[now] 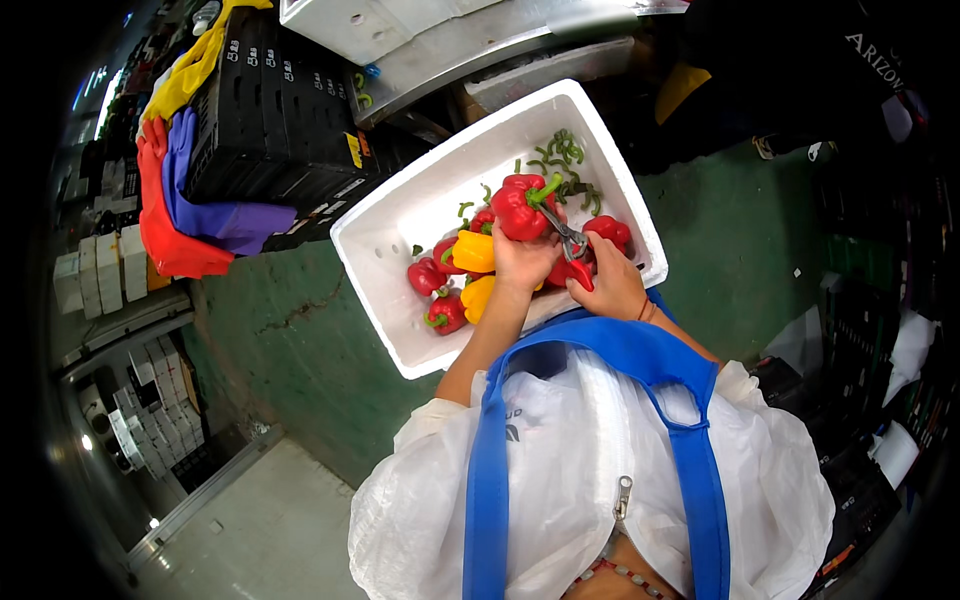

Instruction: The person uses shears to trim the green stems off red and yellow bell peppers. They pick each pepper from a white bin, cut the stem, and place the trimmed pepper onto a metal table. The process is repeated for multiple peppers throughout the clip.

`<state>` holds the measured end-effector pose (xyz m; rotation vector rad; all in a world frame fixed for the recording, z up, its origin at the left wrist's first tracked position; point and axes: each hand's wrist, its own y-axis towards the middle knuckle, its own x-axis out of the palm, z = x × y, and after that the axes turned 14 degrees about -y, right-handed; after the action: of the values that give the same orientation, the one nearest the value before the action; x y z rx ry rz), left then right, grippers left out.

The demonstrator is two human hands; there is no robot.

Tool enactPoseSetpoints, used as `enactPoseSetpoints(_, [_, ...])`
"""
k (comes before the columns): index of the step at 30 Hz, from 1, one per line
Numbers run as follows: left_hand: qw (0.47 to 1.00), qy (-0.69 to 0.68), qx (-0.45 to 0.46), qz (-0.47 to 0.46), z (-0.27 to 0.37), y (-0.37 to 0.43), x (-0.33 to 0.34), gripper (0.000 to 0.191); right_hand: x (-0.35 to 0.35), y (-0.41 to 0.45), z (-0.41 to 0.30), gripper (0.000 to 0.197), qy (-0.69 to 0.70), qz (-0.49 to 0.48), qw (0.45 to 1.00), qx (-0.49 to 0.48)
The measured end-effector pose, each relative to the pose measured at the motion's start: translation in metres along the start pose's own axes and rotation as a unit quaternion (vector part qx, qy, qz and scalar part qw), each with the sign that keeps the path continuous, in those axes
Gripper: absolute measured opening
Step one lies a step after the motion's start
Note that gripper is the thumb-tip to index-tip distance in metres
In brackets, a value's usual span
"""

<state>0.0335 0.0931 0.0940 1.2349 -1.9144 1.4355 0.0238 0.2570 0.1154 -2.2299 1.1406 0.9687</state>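
My left hand point(523, 259) holds up a red bell pepper point(517, 210) whose green stem points toward the upper right. In my right hand point(616, 283) is a pair of red-handled pruning shears point(573, 244), their blades close to that pepper's stem. Both hands are over a white foam box point(367, 259). Inside it, left of my left hand, lie yellow bell peppers point(474, 251) and several red ones point(427, 277). Another red pepper point(609, 231) rests beside my right hand. Cut green stems point(559, 152) are scattered in the far right corner of the box.
Stacked black plastic crates point(255, 112) stand to the left, with red point(176, 240), purple point(225, 217) and yellow rubber gloves draped over them. A metal table point(450, 64) bearing a white foam box is beyond. A person in dark clothing point(772, 67) stands at the upper right.
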Motion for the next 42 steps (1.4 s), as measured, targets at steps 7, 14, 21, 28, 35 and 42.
enactPoseSetpoints(7, [0.999,0.017,0.005,-0.038,-0.004,-0.007,0.001,0.041,0.001,0.000,-0.002,0.067,-0.010,0.007,1.000,-0.002])
enactPoseSetpoints(14, [0.998,0.052,0.024,0.007,-0.001,-0.010,-0.005,0.040,0.003,0.000,0.008,0.063,-0.028,-0.020,0.999,-0.029])
enactPoseSetpoints(21, [0.990,0.059,0.058,0.111,0.020,0.000,-0.033,0.048,0.013,-0.002,0.016,0.042,0.054,-0.097,0.993,0.035])
enactPoseSetpoints(28, [0.981,0.170,0.036,0.091,0.036,0.048,0.029,0.049,0.001,-0.013,0.047,0.045,0.167,-0.119,0.973,0.107])
enactPoseSetpoints(35, [0.967,0.241,-0.026,-0.080,0.000,0.209,0.176,0.043,-0.031,-0.011,0.049,0.044,0.176,-0.110,0.969,0.132])
enactPoseSetpoints(42, [0.922,0.361,0.129,-0.055,-0.005,0.303,0.177,0.052,-0.041,-0.021,0.059,0.055,0.216,-0.098,0.956,0.171])
